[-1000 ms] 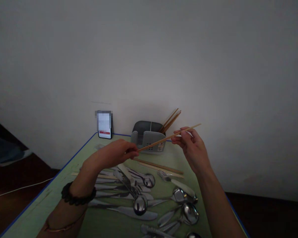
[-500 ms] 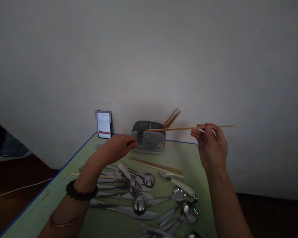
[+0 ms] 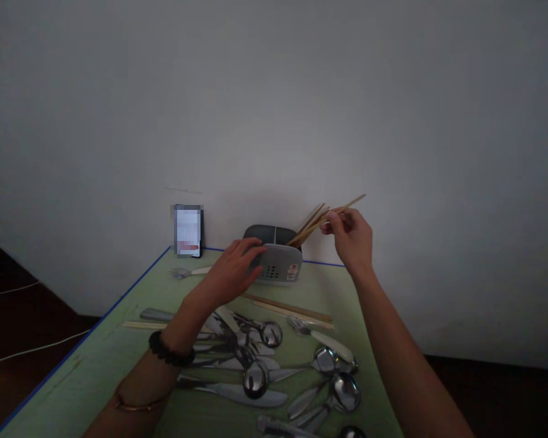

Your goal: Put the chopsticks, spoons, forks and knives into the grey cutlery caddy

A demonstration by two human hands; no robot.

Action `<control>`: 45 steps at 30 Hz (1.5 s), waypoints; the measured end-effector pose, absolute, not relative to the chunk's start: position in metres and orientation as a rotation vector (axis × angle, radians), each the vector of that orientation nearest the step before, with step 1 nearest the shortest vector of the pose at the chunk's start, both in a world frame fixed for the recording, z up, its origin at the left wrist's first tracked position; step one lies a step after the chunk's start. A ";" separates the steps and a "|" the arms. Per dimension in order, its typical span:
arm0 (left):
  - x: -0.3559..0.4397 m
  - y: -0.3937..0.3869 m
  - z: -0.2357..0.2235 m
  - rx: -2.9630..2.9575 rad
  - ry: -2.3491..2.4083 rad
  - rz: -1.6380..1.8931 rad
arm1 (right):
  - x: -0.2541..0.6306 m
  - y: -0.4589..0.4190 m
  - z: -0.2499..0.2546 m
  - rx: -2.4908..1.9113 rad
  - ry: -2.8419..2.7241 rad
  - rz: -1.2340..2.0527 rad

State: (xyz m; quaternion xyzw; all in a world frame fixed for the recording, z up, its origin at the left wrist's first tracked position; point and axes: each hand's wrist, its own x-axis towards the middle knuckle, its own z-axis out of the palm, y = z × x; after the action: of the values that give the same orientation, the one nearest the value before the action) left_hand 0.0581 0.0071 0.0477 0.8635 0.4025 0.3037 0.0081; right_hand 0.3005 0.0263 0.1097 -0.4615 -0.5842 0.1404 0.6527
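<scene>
My right hand (image 3: 352, 237) pinches a wooden chopstick (image 3: 354, 201), which slants down to the left with its lower end at the right side of the grey utensil holder (image 3: 284, 258). More chopsticks (image 3: 311, 217) lean out of that same side. My left hand (image 3: 235, 267) rests against the holder's front left, fingers spread and holding nothing. Just in front of the holder, several loose chopsticks (image 3: 296, 309) lie on the table. Closer to me is a spread of metal cutlery, including a spoon (image 3: 346, 391), a knife (image 3: 242, 392) and a white-handled fork (image 3: 326, 342).
A lit phone (image 3: 188, 231) stands upright against the wall (image 3: 274, 109) at the back left. Another white-handled fork (image 3: 189, 272) lies in front of it. The green table (image 3: 82, 377) has a blue edge. A white cable (image 3: 36, 348) runs across the dark floor at left.
My right hand has moved left with the chopstick, which has gone from nearly level to slanting into the holder's right side. My left hand has spread its fingers and come against the holder.
</scene>
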 end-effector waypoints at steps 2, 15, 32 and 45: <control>0.059 0.008 0.044 2.708 1.292 0.901 | 0.296 0.039 0.106 -1.105 -1.390 0.363; 0.058 0.010 0.037 2.717 1.308 0.713 | 0.296 0.059 0.077 -1.514 -1.665 0.155; 0.056 0.010 0.036 2.681 1.268 0.692 | 0.301 0.043 0.067 -1.581 -1.608 0.125; 0.055 0.010 0.038 2.693 1.212 0.700 | 0.308 0.036 0.055 -1.593 -1.627 0.197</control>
State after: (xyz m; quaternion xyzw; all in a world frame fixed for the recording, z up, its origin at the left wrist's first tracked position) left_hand 0.0549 0.0102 0.0377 0.8860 0.3988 0.2303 0.0532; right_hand 0.3078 0.0358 0.0552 -0.6341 -0.6477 0.0783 0.4150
